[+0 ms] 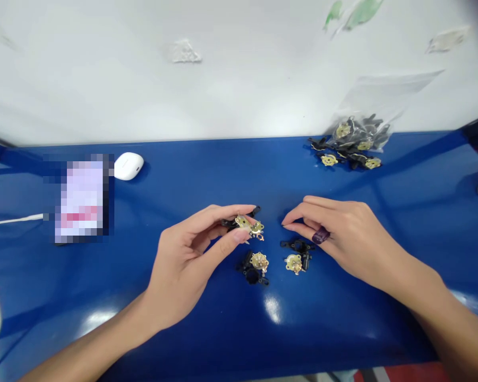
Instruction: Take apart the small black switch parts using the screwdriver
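My left hand (pixel 199 254) grips a small black and brass-coloured part (pixel 250 225) between thumb and fingers, raised over the blue table. To its right, my right hand (pixel 342 233) has thumb and index fingertips pinched together; whether anything tiny is between them is hidden. A dark ring (pixel 321 235) is on one of its fingers. Two similar assemblies lie on the table: one (pixel 258 262) just below the held part, the other (pixel 295 263) below my right fingertips. Each shows a brass-coloured disc beside black plastic.
A clear plastic bag (pixel 372 132) with several like parts lies at the back right, more parts (pixel 350 159) in front of it. At the left are a blurred-out phone (pixel 82 201), a white case (pixel 129 166) and a white cable (pixel 14 220). A pale wall (pixel 239 95) stands behind.
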### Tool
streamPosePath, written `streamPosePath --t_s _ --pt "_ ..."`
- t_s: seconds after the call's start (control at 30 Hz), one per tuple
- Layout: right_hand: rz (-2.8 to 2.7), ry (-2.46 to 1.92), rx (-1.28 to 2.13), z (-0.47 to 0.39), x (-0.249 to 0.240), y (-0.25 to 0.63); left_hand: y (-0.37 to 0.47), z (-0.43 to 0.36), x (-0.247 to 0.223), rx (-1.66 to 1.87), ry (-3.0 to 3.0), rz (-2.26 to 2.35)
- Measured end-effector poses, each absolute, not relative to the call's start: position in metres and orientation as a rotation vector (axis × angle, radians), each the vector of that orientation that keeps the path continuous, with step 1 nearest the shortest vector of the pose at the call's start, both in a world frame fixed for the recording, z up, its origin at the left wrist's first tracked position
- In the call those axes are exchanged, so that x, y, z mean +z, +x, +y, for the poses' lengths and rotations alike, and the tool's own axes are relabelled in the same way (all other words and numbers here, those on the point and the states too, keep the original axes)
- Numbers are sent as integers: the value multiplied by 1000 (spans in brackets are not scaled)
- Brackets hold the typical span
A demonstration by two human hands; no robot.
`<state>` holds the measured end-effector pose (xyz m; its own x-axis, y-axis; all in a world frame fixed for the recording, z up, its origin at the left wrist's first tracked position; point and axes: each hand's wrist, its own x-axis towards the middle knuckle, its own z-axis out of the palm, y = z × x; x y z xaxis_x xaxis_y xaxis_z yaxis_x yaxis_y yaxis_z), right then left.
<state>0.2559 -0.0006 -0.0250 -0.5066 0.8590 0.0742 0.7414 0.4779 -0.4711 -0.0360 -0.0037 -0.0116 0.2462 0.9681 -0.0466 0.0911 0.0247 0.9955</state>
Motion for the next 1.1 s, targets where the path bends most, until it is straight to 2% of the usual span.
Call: streamPosePath --t_s 0.2,0.57,1.1 --pt "-2430 -1342 702 1 -21 262 -35 -2 -11 949 1351 1108" --pt "-2439 -1320 771 0 -22 257 -36 -2 -12 943 1371 1114" --pt "-2447 -1300 722 1 -19 255 -38 -1 -14 915 1377 1128"
